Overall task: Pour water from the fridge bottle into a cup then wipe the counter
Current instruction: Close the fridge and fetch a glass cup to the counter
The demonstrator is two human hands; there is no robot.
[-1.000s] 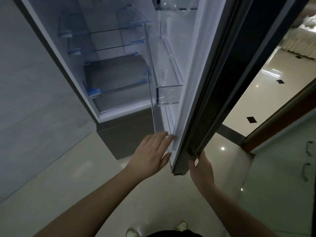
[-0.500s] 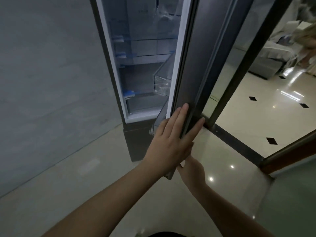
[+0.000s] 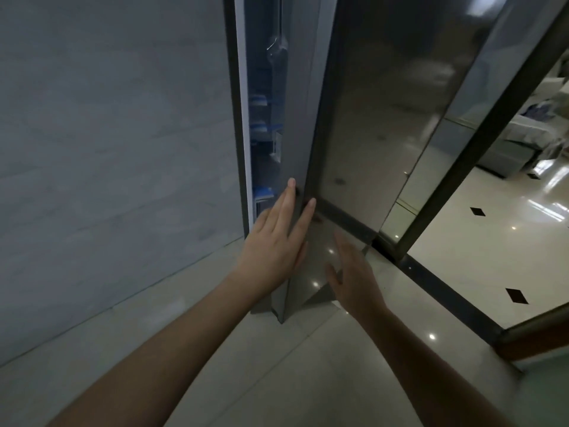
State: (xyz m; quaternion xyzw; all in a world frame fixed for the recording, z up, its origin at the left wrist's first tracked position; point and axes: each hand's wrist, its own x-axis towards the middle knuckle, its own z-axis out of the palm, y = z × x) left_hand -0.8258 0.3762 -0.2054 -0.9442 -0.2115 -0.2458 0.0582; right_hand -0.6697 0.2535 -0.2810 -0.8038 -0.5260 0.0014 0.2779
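The left hand (image 3: 274, 241) lies flat at mid-frame, fingers spread, on the edge of the fridge door (image 3: 369, 124), gripping nothing. The right hand (image 3: 354, 278), lower right of it, hangs open and blurred just off the door. A narrow gap at upper centre shows fridge shelves (image 3: 261, 131); no bottle is visible there

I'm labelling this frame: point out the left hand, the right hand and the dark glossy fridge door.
left hand (image 3: 272, 246): head view, back of the hand.
right hand (image 3: 357, 280): head view, back of the hand.
dark glossy fridge door (image 3: 378, 118): head view, outer front panel.
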